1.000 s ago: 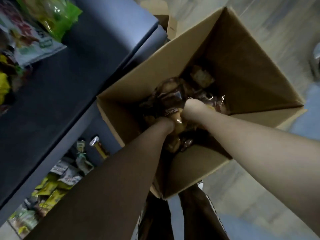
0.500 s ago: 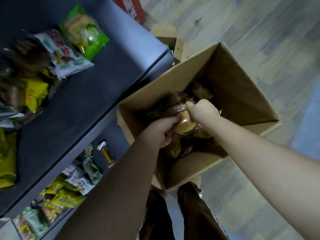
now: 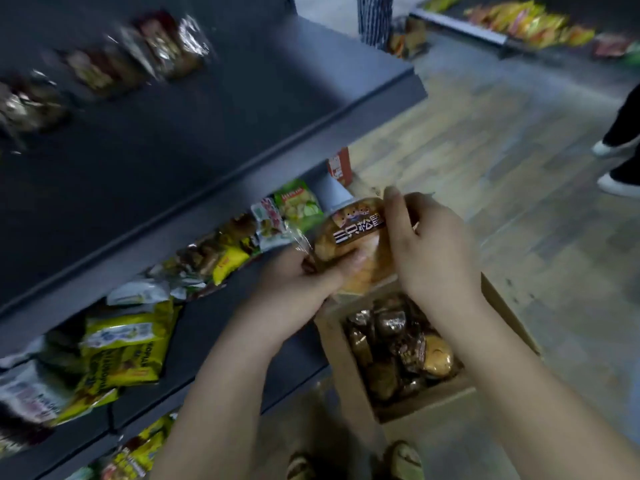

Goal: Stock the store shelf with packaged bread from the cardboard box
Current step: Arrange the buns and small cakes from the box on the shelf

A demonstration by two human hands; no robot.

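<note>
A clear bread packet (image 3: 353,244) with a dark label band is held up above the cardboard box (image 3: 346,368), between both hands. My left hand (image 3: 298,289) grips its lower left side from below. My right hand (image 3: 429,247) holds its right side, fingers curled over the top. The box stands open on the floor beneath, with several dark and golden bread packets (image 3: 401,344) inside. The dark grey store shelf (image 3: 214,109) runs along the left, and blurred brown packets (image 3: 162,46) sit at its back.
A lower shelf (image 3: 221,327) holds yellow, green and white snack bags (image 3: 124,348). My feet (image 3: 353,462) show at the bottom edge. Another person's legs and white shoes (image 3: 616,168) stand on the wooden floor at right. A far shelf with colourful bags (image 3: 519,19) runs along the top right.
Both hands have lifted the bread packet out of the box and up to shelf height. The view has swung up from the box toward the shelves.
</note>
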